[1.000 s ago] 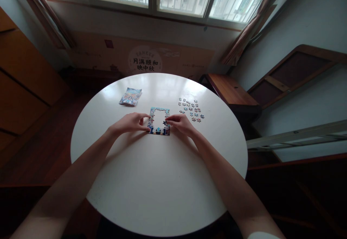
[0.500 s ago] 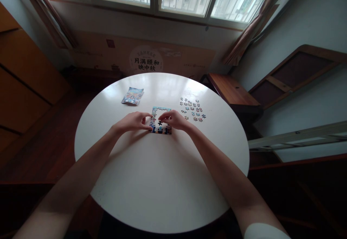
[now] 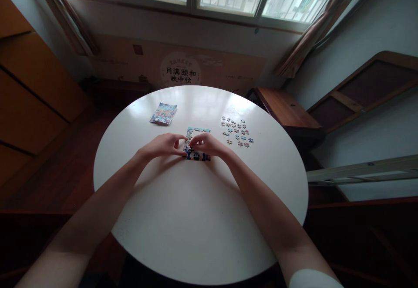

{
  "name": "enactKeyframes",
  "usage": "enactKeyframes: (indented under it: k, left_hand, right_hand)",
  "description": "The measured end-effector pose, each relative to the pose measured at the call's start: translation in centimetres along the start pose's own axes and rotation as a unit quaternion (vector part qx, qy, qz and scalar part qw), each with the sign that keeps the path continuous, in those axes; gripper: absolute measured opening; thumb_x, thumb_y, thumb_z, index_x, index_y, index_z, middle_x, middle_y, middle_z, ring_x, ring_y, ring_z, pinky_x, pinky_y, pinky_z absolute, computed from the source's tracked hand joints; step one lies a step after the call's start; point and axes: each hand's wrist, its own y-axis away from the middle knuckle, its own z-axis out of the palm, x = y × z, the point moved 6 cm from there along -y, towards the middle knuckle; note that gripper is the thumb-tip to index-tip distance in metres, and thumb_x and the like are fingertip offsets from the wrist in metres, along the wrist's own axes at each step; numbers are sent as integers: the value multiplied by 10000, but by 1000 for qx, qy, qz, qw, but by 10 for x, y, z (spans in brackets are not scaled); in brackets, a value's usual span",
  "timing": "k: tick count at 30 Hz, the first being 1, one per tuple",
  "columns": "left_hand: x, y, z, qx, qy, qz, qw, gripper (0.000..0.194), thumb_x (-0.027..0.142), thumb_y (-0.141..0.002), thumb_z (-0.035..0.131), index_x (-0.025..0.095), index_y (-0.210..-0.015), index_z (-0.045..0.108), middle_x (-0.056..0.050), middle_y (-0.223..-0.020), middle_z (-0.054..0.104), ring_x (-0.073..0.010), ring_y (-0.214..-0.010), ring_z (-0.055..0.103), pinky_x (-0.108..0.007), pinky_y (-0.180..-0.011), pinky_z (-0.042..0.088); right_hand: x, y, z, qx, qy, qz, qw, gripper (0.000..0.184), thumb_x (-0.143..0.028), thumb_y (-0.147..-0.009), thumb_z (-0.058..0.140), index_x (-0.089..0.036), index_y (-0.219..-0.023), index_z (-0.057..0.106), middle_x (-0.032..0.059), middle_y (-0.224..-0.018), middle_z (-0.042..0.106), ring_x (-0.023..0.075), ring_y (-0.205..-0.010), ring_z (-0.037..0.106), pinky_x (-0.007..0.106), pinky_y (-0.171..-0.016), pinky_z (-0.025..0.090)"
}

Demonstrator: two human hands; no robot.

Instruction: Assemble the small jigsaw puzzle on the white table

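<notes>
A small, partly assembled jigsaw puzzle (image 3: pixel 197 157) lies flat on the white round table (image 3: pixel 196 218), its border pieces forming a frame. My left hand (image 3: pixel 165 144) rests at the puzzle's left edge, thumb and fingers apart, fingertips touching that edge. Over the lower left of the frame, my right hand (image 3: pixel 209 144) pinches a dark puzzle piece (image 3: pixel 192 149), mostly hidden under the fingertips. The right hand covers much of the puzzle's middle and right side.
Several loose puzzle pieces (image 3: pixel 236 130) are spread to the right of the puzzle. A colourful printed packet (image 3: pixel 163 114) lies at the back left of the table. Beyond the table's right side stands a wooden desk (image 3: pixel 287 107).
My right hand has brought the dark piece slightly down and left against the puzzle's lower left pieces. My left hand stays at the edge. The whole view has shifted slightly.
</notes>
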Motion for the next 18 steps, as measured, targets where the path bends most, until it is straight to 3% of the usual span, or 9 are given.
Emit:
enactKeyframes:
  k: [8,18]
  left_hand:
    - [1,1,0,2,3,2,1000,671,657,-688,647,247,-1218,632,-6,-790,686,-169,-685,606,-235,-586,334]
    - [0,0,1,0,8,4,1000,651,656,-692,649,230,-1185,638,-8,-772,687,-164,-668,599,-233,-571,319]
  right_hand:
    - [-7,1,1,11,81,-27,996,167,-105,-762,628,-185,-821,763,36,-811,693,126,-727,596,258,-709,442]
    - [-8,2,-1,-8,23,-7,1000,148,-139,-757,629,-170,-817,761,30,-769,707,126,-704,594,243,-658,445]
